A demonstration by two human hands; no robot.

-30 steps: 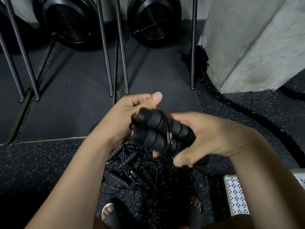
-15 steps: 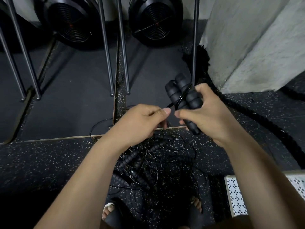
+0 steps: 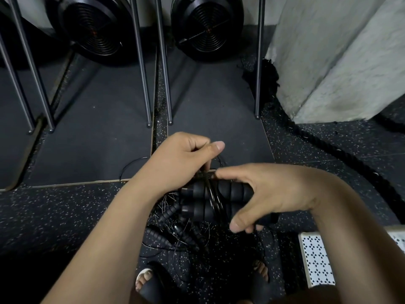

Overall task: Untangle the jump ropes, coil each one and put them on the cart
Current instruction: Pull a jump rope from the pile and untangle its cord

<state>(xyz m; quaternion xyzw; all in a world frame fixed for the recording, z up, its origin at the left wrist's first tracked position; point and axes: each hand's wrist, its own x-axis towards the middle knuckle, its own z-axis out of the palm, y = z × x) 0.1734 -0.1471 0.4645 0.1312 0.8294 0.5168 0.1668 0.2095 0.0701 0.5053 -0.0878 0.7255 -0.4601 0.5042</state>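
The right hand (image 3: 282,194) is curled round a pair of black foam handles (image 3: 197,210), held side by side and pointing left. The left hand (image 3: 182,159) sits just beyond them, fingers bunched on the thin black cord (image 3: 213,199) where it crosses the handles, thumb lying straight. It looks like the cord is being wrapped round the pair to finish a coil.

The risk I see is the cord itself. It is thin and springy, and if the left hand's pinch slackens the loops could spring off the handles. Some strands also seem to trail down towards the heap below (hard to be sure against the dark floor), so a sharp pull might drag other ropes up with this one.

That heap of ropes (image 3: 182,235) lies on the speckled floor (image 3: 65,216) directly under the hands, just ahead of the person's sandalled feet: several ribbed black handles in a nest of looping wire, clearly not sorted yet. A white perforated cart (image 3: 315,260) shows at the near right, with no rope visible on it. A thick black rope (image 3: 341,159) runs along the floor on the right.
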